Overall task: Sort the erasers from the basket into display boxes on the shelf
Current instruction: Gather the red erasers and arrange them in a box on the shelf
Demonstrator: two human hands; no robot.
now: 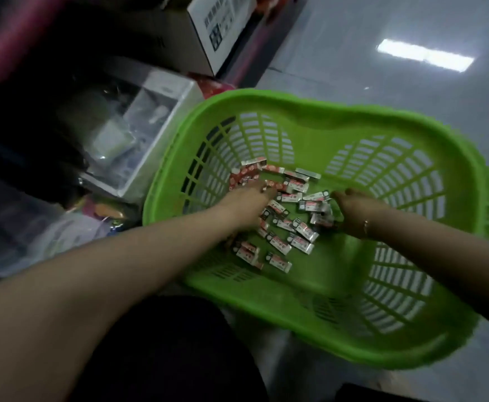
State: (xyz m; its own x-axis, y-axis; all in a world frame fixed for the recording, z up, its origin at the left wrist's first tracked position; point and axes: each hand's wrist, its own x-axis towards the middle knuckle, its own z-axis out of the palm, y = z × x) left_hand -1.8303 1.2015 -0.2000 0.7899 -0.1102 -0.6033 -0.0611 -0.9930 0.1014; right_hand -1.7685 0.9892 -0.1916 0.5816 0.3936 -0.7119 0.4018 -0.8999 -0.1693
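Since the erasers (288, 216) lie scattered across the basket (310, 117) floor, both hands reach in; left hand (246, 203) and right hand (353, 210) look curled, grip honestly unclear.

Stockroom or back aisle of a stationery shop — shown by many small boxed erasers (281, 216) loose in a green plastic basket (318, 311), a printed white carton (223, 27), packaged goods (138, 126) stacked beside it, on glossy tiled floor (382, 68).
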